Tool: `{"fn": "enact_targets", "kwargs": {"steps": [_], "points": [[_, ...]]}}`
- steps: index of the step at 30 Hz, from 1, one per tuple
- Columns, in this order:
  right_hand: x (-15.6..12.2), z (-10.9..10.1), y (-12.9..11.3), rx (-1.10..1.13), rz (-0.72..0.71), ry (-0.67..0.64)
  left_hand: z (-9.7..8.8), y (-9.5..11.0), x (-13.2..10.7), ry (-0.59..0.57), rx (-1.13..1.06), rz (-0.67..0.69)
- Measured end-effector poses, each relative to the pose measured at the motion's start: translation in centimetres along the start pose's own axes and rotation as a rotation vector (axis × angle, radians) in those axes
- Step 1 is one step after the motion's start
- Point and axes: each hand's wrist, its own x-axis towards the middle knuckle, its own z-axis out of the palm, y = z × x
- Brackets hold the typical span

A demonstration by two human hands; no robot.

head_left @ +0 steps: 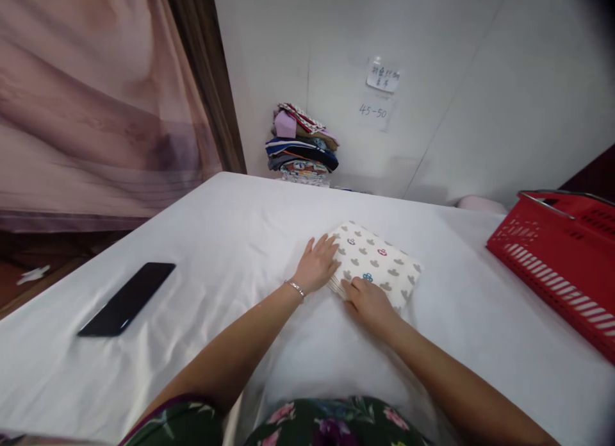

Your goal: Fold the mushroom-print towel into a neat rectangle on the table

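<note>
A folded white cloth (pixel 372 254) lies flat on the white-covered table (pixel 230 241). It has a print of grey cloud-like shapes with a few small coloured figures, and stacked layers show along its near left edge. My left hand (pixel 317 265), with a bracelet at the wrist, rests at the cloth's left corner, its fingers stretched out and touching the edge. At the near edge my right hand (pixel 372 306) has its fingers bent and closed on the layers, with some fingertips hidden.
A black phone (pixel 129 298) lies on the table at left. At right stands a red plastic basket (pixel 562 260) with a metal handle. Beyond the far edge, a pile of folded clothes (pixel 302 145) sits against the wall below handwritten labels (pixel 382 77). A pink curtain (pixel 96 100) hangs at left.
</note>
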Motion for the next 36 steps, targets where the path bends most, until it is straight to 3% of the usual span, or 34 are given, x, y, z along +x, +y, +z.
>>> {"fn": "enact_targets", "kwargs": {"steps": [2, 4, 12, 19, 21, 23, 27, 30, 32, 36], "points": [[-0.7, 0.3, -0.2, 0.018, -0.017, 0.039, 1.0, -0.9, -0.5, -0.124, 0.022, -0.082], [-1.6, 0.5, -0.4, 0.050, -0.034, 0.085, 1.7, -1.7, -0.9, -0.159, 0.022, -0.129], [-4.6, -0.5, 2.1, 0.179, -0.082, 0.182, 1.6, -1.8, -0.9, -0.148, 0.001, -0.113], [-5.2, 0.7, 3.6, 0.207, -0.099, 0.090, 1.4, -1.7, -0.5, -0.172, 0.014, -0.135], [-5.5, 0.3, 4.3, 0.297, -0.083, 0.158, 1.2, -1.9, -0.4, -0.195, 0.017, -0.133], [-5.9, -0.1, 6.0, 0.389, 0.017, 0.324, 0.9, -1.6, -0.2, -0.171, 0.040, -0.127], [-6.7, 0.6, 11.9, 0.442, 0.319, 0.654, 0.1, 1.4, -0.4, -0.020, 0.049, 0.029], [-6.8, 2.2, 16.2, 0.433, 0.526, 0.576, -0.2, 5.0, -1.2, -0.070, -0.083, 0.264], [-6.4, 3.1, 17.9, 0.483, 0.581, 0.499, 0.0, 7.0, -1.9, -0.143, -0.145, 0.375], [-5.0, 3.8, 18.8, 0.686, 0.581, 0.442, 1.1, 8.3, -2.6, -0.229, -0.162, 0.398]]}}
